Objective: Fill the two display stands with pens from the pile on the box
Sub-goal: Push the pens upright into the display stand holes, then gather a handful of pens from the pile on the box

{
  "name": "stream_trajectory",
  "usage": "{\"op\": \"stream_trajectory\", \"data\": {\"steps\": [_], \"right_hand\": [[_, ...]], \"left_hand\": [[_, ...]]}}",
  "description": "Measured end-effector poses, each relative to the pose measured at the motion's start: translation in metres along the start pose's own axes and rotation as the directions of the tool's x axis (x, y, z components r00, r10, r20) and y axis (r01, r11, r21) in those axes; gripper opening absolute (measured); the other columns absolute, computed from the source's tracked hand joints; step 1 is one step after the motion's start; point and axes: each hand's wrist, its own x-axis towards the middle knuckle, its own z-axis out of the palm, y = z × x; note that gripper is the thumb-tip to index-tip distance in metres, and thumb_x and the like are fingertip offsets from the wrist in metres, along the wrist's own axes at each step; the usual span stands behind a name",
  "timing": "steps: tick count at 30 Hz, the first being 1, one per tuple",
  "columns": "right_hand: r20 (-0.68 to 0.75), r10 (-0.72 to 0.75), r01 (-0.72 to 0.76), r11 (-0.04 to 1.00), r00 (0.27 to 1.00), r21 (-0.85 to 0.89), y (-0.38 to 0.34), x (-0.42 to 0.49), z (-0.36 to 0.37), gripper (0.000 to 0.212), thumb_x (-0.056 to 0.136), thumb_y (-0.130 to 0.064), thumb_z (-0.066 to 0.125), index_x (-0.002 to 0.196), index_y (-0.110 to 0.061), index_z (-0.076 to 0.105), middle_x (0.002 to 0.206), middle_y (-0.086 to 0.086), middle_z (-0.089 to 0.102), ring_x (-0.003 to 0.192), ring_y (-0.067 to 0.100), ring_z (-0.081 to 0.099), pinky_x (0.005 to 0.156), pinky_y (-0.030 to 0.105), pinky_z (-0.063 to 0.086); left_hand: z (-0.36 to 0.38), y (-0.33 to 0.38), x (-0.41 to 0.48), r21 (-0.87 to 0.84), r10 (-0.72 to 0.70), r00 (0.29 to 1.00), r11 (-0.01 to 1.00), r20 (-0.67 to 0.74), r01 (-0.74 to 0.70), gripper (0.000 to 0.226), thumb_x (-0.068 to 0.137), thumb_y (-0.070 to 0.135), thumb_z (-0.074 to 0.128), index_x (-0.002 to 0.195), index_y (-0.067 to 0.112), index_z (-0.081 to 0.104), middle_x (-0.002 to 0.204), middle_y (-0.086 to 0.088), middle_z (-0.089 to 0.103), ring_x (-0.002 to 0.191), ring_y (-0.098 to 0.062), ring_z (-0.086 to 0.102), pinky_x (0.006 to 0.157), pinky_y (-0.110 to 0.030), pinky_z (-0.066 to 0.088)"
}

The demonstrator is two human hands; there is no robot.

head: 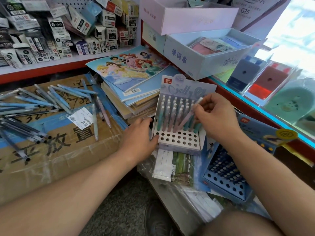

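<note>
Bare forearms enter from the lower edge and reach forward to the work area. Nearest on the right lies the blue perforated cardboard display stand (pixel 226 178). Its rear rows carry pens and its front holes are vacant.

Just beyond it stands the white perforated cardboard display stand (pixel 179 148) with a printed back card. Its rear rows are loaded with teal and pink pens, and its front rows of holes are vacant.

The left hand (pixel 138 135) steadies this stand, with fingers laid fairly straight along the left wall and the thumb against the front left corner. The right hand (pixel 214 116) pinches a pale pink pen (pixel 187 117) near its upper end. The pen is tilted, with its lower end among the loaded rows. Whether the tip is seated in a hole cannot be told.

Step in hand, as judged: inserting one pen into the white stand. The next move calls for bringing the pen upright, pressing it home, then reaching left for more stock.

Farther left, the pile of loose blue and dark pens (pixel 51 99) lies spread on the brown taped cardboard box (pixel 68 150). Many pens are available there. Beyond are a stack of books (pixel 129 72) and shelved small cartons (pixel 59 40).
</note>
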Motion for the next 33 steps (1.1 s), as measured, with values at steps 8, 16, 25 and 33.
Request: {"op": "stream_trajectory", "data": {"steps": [8,16,25,33], "right_hand": [[0.029,-0.043,0.046,0.99,0.999,-0.132,0.012,0.0,0.003,0.005,0.097,-0.027,0.067,0.098,-0.027,0.062,0.09,-0.007,0.068,0.084,0.01,0.067,0.074,0.031,0.058],[0.107,0.003,0.024,0.97,0.994,-0.241,0.017,0.004,0.013,0.009,0.093,-0.029,0.071,0.092,-0.026,0.064,0.087,-0.006,0.067,0.082,0.011,0.065,0.072,0.031,0.056],[0.171,0.051,0.023,0.915,0.984,-0.403,0.009,0.004,0.018,0.016,0.092,-0.037,0.072,0.094,-0.022,0.066,0.088,-0.005,0.066,0.083,0.012,0.063,0.075,0.036,0.057],[0.172,-0.008,0.063,0.945,0.985,-0.322,-0.026,-0.016,0.021,0.018,0.096,-0.036,0.065,0.086,-0.022,0.061,0.077,0.0,0.066,0.068,0.015,0.063,0.057,0.032,0.051]], "left_hand": [[0.016,-0.004,0.006,0.189,0.065,0.994,0.979,0.084,-0.08,0.048,0.091,0.048,0.062,0.131,0.029,0.046,0.121,0.006,0.063,0.116,-0.017,0.059,0.104,-0.039,0.032],[0.019,-0.008,0.007,0.169,0.071,0.995,0.982,0.07,-0.082,0.044,0.091,0.043,0.062,0.129,0.028,0.045,0.116,0.01,0.067,0.112,-0.014,0.061,0.101,-0.037,0.03],[0.015,-0.006,0.007,0.131,0.051,0.994,0.989,0.095,-0.063,0.05,0.089,0.043,0.065,0.133,0.026,0.048,0.122,0.005,0.064,0.116,-0.018,0.059,0.102,-0.038,0.035],[-0.033,-0.008,-0.008,-0.07,-0.014,0.999,0.997,-0.04,0.011,0.056,0.093,0.035,0.067,0.145,0.021,0.049,0.135,-0.001,0.056,0.124,-0.019,0.055,0.105,-0.041,0.049]]}}
